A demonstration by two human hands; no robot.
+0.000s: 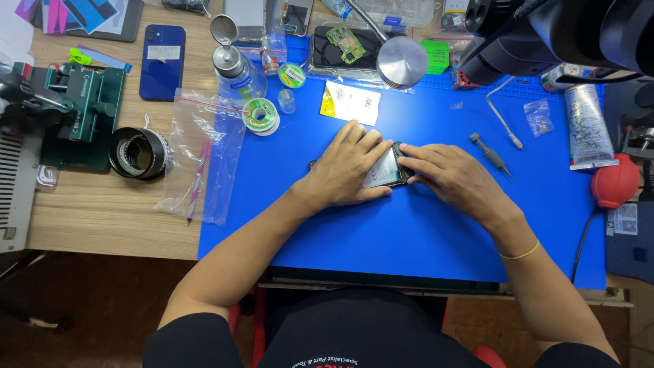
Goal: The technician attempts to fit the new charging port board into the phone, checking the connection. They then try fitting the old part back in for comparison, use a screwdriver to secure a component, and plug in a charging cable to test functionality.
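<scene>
mat (422,225) blue | phone (162,61) dark blue | air blower (615,182) red | wristband (521,255) yellow
</scene>
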